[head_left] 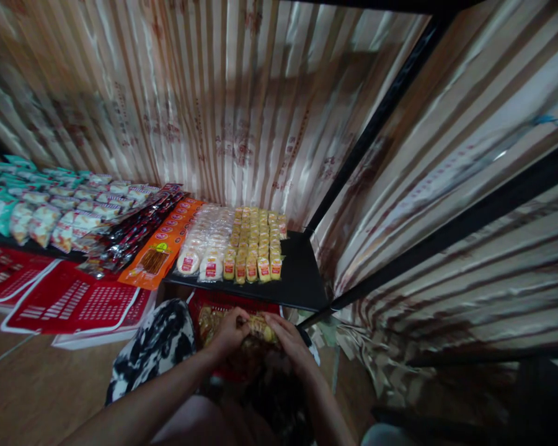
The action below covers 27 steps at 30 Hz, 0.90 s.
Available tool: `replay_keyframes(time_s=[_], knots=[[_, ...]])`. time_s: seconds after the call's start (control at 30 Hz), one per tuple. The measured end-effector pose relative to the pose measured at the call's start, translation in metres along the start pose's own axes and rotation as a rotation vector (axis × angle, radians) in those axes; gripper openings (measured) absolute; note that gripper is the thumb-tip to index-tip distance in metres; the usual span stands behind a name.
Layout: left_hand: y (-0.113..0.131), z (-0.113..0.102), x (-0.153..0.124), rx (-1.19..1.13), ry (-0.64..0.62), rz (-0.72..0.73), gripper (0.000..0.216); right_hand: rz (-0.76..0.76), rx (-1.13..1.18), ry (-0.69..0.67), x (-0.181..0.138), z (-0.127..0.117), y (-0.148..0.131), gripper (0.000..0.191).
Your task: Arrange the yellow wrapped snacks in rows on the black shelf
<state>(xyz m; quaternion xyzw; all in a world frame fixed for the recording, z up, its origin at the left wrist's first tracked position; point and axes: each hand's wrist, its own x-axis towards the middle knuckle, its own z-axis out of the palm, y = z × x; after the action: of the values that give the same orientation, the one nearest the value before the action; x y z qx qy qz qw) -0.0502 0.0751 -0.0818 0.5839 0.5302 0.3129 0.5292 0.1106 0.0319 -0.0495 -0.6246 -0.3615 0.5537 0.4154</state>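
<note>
Low in front of me, my left hand (232,328) is closed in a pinch at the left end of some yellow wrapped snacks (264,330). My right hand (288,339) curves round the right end of the same snacks. Both hands are above a red basket (198,298) with clear-wrapped brownish packets (208,323) in it. On the black shelf (300,272) just beyond stand rows of yellow snack packets (253,248) beside rows of white round packets (204,241). Dim light blurs the exact grip of the fingers.
Left along the shelf lie an orange snack bag (155,254), dark shiny packets (130,235) and several white-and-teal bags (41,210). Red baskets (79,303) sit on the floor below. Black shelf posts (376,124) rise at the right, before a striped curtain (204,99).
</note>
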Motion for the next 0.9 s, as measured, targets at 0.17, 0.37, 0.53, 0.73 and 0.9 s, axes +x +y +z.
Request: replay_keyframes(time_s=[0.17,0.37,0.53,0.73,0.9], knots=[[0.007,0.017,0.003,-0.278,-0.028,-0.159,0.014,-0.010,0.012,0.137,0.004,-0.004,-0.009,0.053],[0.019,0.026,0.009,-0.378,0.007,-0.140,0.021,0.004,0.072,0.244,0.012,-0.008,-0.020,0.050],[0.034,0.029,0.013,-0.376,0.014,-0.138,0.023,-0.076,0.145,0.240,0.006,-0.009,-0.024,0.040],[0.062,0.028,0.017,-0.463,-0.044,-0.233,0.030,-0.165,0.093,0.190,-0.003,-0.021,-0.032,0.043],[0.089,0.036,0.025,-0.621,-0.061,-0.181,0.037,-0.440,-0.170,0.208,-0.008,-0.034,-0.040,0.033]])
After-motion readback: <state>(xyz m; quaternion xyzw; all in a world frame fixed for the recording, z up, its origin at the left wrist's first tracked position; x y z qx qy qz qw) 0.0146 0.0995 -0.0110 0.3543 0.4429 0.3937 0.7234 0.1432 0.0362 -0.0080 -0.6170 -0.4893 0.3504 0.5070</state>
